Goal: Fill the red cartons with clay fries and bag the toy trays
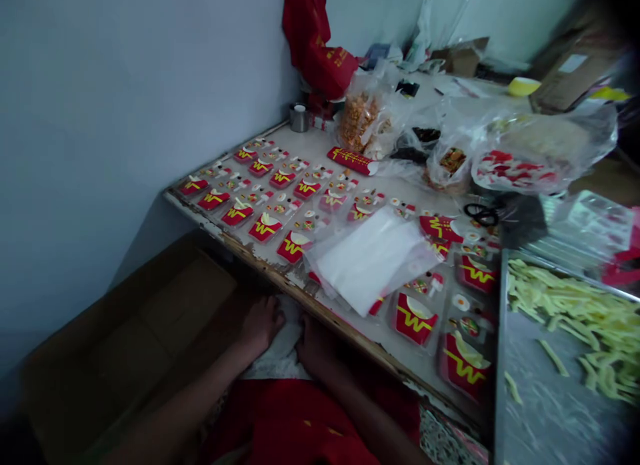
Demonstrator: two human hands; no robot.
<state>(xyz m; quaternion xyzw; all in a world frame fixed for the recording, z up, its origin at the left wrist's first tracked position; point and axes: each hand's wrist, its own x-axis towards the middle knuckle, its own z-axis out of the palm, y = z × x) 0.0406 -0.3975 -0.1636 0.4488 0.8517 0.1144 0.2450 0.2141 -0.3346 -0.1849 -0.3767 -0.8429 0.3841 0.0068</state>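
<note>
The left hand (263, 324) and right hand (314, 345) were apart, at either side of a pale item (281, 352); whether they gripped it could not be told. Beyond them, the desk (313, 140) bore red-and-yellow packs (265, 226); rightward of both hands stood a metal tray (550, 412).

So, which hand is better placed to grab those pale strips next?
Probably the right hand: it is nearer the metal tray of pale strips. The left hand is farther away, on the cardboard box's side, and would likely have to cross past the right.
</note>
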